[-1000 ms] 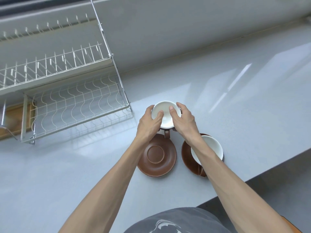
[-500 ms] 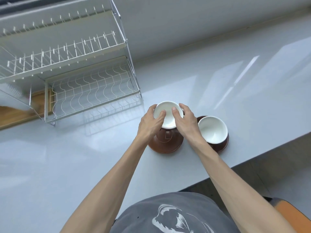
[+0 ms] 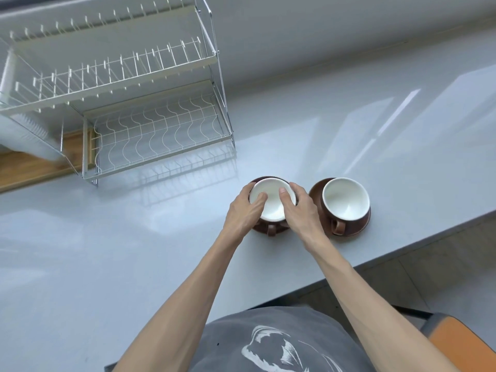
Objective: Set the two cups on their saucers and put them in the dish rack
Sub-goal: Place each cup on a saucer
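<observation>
Currently: left hand and right hand grip cup, thumbs inside rim, seated on saucer beneath fingers. Next, likely: lift set to dish rack.

— What sits on the grey counter apart from the crockery?
— A wooden board at its far left, lying flat. A stack of white plastic items leans over it; too blurred to name.
— And beyond the counter's near edge?
— An orange chair seat at the lower right, past the counter's corner. A grey shirt with a white print fills the bottom middle.
</observation>
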Action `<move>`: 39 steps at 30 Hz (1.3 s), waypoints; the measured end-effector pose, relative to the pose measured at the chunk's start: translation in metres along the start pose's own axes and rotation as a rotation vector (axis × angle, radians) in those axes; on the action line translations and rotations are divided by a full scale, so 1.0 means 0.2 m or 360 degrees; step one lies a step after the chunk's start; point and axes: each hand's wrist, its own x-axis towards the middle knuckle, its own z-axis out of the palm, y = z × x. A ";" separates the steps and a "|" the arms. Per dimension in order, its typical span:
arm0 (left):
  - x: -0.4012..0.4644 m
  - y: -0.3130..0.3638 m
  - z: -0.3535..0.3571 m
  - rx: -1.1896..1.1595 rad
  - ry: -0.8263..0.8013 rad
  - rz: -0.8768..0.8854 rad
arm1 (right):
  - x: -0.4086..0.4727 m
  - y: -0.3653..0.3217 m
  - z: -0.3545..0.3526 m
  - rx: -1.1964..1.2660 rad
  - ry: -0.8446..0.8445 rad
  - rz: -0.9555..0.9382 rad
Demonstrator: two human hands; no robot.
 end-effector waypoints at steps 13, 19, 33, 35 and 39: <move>0.06 -0.03 -0.01 -0.0095 -0.0030 -0.0033 | 0.04 0.02 0.04 0.0035 0.0001 0.0027; 0.08 -0.02 -0.02 -0.0113 -0.0019 -0.0026 | 0.06 0.02 0.05 0.0031 0.0007 0.0010; 0.10 -0.12 -0.06 0.0186 0.0264 0.0099 | 0.05 0.12 0.07 -0.0275 0.0225 -0.0138; 0.10 -0.14 -0.06 0.0125 0.0244 0.0076 | 0.05 0.13 0.06 -0.0261 0.0217 -0.0111; 0.10 -0.17 -0.05 -0.0092 0.0124 -0.0024 | 0.06 0.14 0.05 -0.0115 0.0168 0.0019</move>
